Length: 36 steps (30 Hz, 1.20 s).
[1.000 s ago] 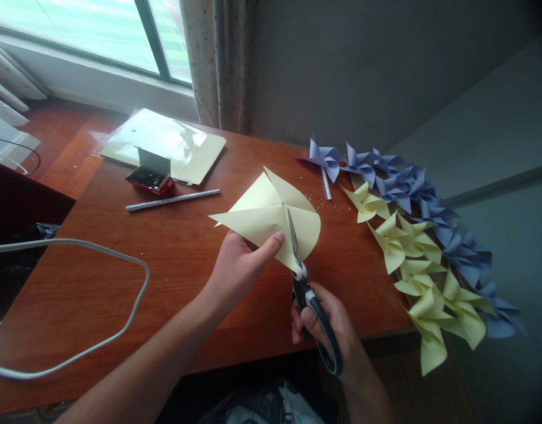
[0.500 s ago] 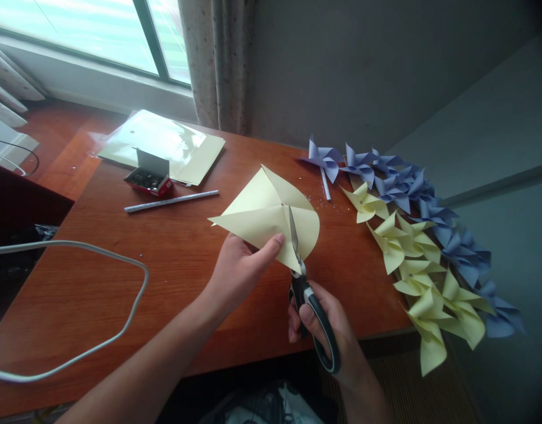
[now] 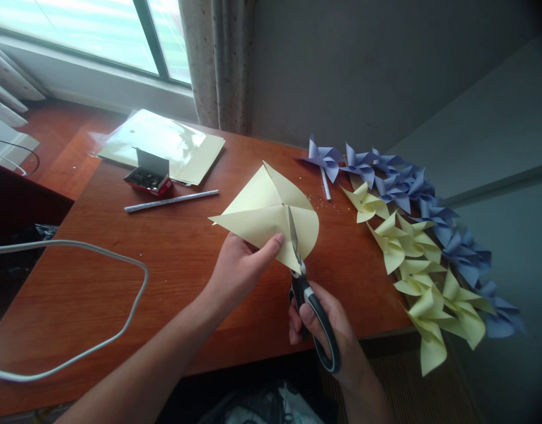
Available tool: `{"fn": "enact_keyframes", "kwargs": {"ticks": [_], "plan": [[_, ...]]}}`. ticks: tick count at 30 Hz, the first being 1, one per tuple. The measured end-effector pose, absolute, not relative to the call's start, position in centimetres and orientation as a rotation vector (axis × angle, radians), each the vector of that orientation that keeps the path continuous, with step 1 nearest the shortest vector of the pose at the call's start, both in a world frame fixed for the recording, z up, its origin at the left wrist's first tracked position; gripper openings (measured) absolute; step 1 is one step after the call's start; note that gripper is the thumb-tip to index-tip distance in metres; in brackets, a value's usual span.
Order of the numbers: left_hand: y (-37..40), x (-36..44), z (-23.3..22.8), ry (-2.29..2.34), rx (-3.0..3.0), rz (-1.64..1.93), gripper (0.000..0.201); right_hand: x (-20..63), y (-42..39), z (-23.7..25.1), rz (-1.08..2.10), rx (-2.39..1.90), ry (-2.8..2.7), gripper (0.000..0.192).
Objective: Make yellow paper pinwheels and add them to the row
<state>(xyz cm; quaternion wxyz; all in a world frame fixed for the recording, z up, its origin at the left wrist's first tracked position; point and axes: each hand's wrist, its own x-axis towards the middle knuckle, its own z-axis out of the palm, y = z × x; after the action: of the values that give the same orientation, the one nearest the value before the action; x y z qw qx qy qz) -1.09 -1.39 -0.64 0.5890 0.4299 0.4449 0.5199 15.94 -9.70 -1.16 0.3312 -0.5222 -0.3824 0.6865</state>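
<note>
Daylight comes in from the window (image 3: 76, 35) at the upper left, where the glass is washed out almost to white. It falls across the surface (image 3: 174, 259), whose wood shines softly near the window and darkens toward the near edge. A clear plastic sleeve (image 3: 165, 138) throws back a pale glare. The wall (image 3: 341, 70) behind is grey and dim, and the right-hand corners fade into dark vignetting. Shadows are soft, with no hard edges. The view bends at the borders, so straight lines curve. The picture is mildly soft throughout, slightly grainy in the dark areas below the surface.
</note>
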Motion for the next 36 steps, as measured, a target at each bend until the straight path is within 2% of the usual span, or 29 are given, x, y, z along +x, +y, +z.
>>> {"fn": "enact_keyframes", "kwargs": {"ticks": [36], "plan": [[-1.5,-0.96,-0.11,1.079,0.994,1.209,0.032,15.74,-9.88,-1.07,1.779,-1.424,-0.904,0.048]]}}
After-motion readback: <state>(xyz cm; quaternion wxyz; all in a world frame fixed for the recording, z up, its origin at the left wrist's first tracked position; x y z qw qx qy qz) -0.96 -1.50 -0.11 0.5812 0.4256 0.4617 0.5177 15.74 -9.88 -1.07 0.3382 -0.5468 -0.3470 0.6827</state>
